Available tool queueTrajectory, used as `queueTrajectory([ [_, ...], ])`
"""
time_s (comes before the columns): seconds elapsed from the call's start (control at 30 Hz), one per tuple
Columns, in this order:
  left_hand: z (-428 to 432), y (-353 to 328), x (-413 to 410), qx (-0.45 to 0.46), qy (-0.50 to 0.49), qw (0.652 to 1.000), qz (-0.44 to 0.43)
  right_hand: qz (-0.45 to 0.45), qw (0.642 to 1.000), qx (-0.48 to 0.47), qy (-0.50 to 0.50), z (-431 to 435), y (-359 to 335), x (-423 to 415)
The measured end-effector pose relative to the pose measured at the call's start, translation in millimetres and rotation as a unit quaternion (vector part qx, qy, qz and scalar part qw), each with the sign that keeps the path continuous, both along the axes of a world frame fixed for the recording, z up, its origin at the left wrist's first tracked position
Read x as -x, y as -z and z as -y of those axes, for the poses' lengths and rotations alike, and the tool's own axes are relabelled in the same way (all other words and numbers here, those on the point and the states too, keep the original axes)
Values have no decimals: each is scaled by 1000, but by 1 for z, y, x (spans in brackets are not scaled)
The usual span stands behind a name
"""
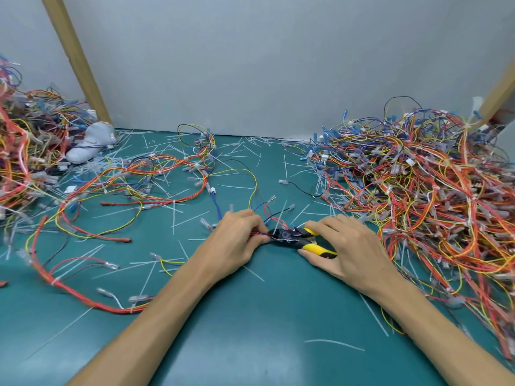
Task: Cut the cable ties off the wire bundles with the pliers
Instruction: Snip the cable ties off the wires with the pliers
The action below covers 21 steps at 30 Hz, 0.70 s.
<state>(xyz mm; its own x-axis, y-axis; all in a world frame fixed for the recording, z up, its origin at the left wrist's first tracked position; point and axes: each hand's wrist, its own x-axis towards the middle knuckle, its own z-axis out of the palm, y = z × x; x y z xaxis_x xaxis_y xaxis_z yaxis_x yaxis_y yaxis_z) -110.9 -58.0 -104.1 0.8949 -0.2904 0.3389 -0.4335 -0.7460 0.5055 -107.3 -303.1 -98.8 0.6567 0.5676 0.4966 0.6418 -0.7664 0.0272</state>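
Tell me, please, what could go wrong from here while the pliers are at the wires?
The pliers nose sits against the fingertips of the left hand, so a squeeze might nip a finger. The thin red and blue wires pass the same spot, so the blades could cut a wire instead of a tie.

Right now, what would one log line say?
left hand: pinches small wire bundle | right hand: grips yellow pliers | pliers: nose at the bundle | table: cut ties scattered
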Motion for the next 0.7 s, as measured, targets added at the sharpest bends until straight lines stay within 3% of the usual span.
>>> queueTrajectory([
  [0.33, 5, 0, 2, -47, -9, 998, 34, 39, 999, 5, -24, 3, 1, 0],
  [0.7, 4, -1, 1, -23, 2, 1000, 11, 25, 1000, 10, -4, 2, 3, -5],
])
